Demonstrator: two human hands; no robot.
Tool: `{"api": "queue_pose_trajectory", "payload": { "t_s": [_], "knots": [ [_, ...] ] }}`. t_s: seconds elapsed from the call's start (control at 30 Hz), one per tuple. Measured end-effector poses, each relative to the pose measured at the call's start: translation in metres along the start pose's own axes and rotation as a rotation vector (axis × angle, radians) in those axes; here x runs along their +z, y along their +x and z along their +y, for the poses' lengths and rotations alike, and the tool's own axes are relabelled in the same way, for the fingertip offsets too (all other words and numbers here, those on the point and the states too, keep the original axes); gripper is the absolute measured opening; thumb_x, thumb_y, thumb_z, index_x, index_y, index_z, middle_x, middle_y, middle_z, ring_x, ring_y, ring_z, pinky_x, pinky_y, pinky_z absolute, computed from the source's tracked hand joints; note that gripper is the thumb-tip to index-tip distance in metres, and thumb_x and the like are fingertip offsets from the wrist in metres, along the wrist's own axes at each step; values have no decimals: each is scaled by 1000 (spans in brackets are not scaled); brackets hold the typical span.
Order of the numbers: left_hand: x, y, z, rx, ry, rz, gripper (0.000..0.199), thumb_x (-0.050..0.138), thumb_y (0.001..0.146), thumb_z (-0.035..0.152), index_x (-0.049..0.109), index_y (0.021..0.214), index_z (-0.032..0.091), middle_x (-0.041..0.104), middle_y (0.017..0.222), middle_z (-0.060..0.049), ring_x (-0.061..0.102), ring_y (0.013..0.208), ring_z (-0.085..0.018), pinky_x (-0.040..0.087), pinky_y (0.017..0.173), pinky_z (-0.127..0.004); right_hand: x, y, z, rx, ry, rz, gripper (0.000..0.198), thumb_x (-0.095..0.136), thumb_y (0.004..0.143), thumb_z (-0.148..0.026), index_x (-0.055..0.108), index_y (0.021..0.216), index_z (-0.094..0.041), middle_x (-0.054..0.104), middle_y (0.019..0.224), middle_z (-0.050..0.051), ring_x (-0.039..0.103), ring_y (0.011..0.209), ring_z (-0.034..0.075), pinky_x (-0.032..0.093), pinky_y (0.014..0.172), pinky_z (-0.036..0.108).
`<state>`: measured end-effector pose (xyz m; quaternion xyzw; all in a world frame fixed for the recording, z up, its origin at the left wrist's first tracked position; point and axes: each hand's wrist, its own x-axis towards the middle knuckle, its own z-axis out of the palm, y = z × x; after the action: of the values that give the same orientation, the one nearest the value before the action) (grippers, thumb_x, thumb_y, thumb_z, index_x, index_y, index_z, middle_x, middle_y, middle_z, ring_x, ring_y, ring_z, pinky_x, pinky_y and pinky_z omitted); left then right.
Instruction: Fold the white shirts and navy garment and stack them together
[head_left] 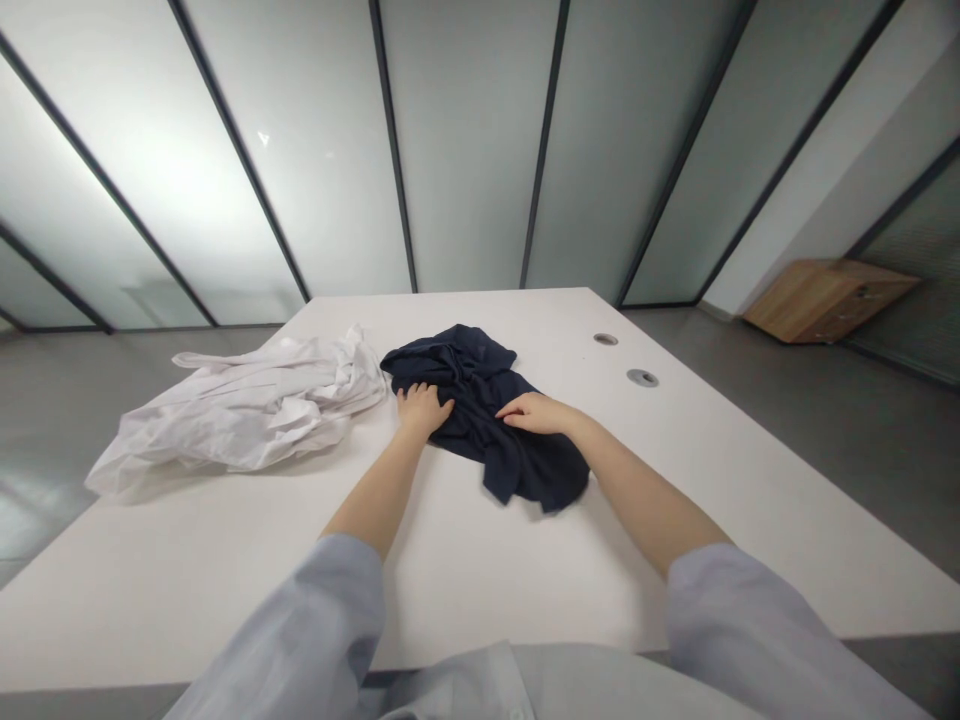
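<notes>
Pale shirt (559,682), left hand (423,408) and right hand (537,412) on navy garment (477,405).

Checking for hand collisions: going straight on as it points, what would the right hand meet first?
Folds of the dark cloth, which the right hand appears to touch; beyond, probably the left hand, depth unclear.

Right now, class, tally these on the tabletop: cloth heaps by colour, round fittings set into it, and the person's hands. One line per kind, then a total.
White cloth heap: 1
Dark navy cloth heap: 1
Round fittings: 2
Hands (left hand, right hand): 2
Total: 6
</notes>
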<state>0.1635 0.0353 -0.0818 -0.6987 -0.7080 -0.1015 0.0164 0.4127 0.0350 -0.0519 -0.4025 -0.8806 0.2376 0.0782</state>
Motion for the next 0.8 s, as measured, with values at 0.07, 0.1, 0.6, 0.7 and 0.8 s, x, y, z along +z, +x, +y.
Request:
{"api": "queue_pose_trajectory", "payload": {
  "t_s": [0.07, 0.1, 0.6, 0.7, 0.8],
  "knots": [
    [-3, 1, -5, -65, 17, 83, 43, 53, 85, 51, 61, 115, 21, 61, 128, -14, 50, 123, -32, 34, 103, -48, 14, 5, -12, -94, -10, -23, 37, 54, 86, -27, 70, 119, -27, 70, 118, 2, 65, 106, 21, 46, 98, 32],
    [-4, 1, -7, -88, 24, 115, 40, 55, 84, 49, 61, 113, 21, 63, 123, -14, 52, 119, -32, 38, 99, -46, 21, 7, -17, -123, -34, -17, 39, 56, 86, -30, 68, 123, -27, 69, 121, 3, 64, 109, 22, 45, 99, 33],
    [-7, -11, 13, 100, -45, 110, 30, 47, 90, 37, 64, 110, 22, 64, 116, -10, 53, 113, -28, 36, 99, -43, 50, 50, -15, 468, -283, 155, 77, 26, 92, -68, 28, 153, -21, 20, 159, 18, 14, 146, 39, 10, 114, 59],
    [-7, -13, 16, 148, -78, 147, 30, 48, 90, 37, 63, 112, 23, 61, 119, -9, 50, 115, -28, 36, 101, -42, 40, 68, 0, 584, -244, 178, 79, 25, 91, -68, 27, 153, -19, 20, 159, 19, 15, 145, 40, 10, 113, 61],
    [-4, -14, 18, 186, -98, 123, 32, 49, 90, 38, 62, 115, 23, 59, 122, -9, 49, 118, -28, 35, 102, -42, 28, 83, 16, 692, -208, 219, 80, 24, 91, -68, 28, 153, -17, 20, 159, 20, 15, 144, 41, 10, 112, 62]
  ]
}}
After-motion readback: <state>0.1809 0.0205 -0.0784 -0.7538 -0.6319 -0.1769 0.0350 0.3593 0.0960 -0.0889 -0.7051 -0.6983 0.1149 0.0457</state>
